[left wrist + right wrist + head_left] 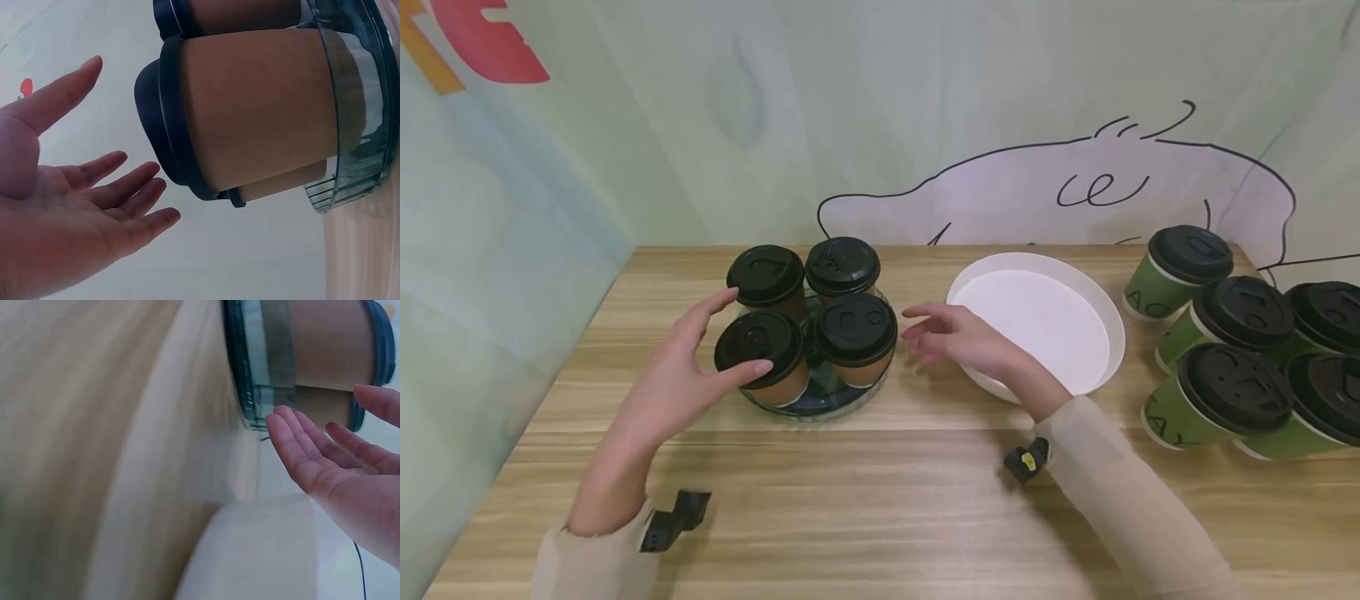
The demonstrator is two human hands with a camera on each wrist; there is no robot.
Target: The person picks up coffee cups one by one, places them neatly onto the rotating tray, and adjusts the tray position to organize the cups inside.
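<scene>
Several brown paper cups with black lids (762,354) stand in a clear dark-green round tray (820,402) on the wooden table. My left hand (688,367) is open at the tray's left side, thumb near the front-left cup's lid; in the left wrist view the spread fingers (112,206) sit just apart from that cup (250,119). My right hand (951,337) is open just right of the tray, fingers pointing at the front-right cup (856,337). In the right wrist view its fingertips (294,434) hover close to the tray's rim (247,375).
An empty white plate (1037,321) lies right of the tray, under my right wrist. Several green cups with black lids (1225,392) lie tipped at the far right. A printed backdrop closes the back and left sides.
</scene>
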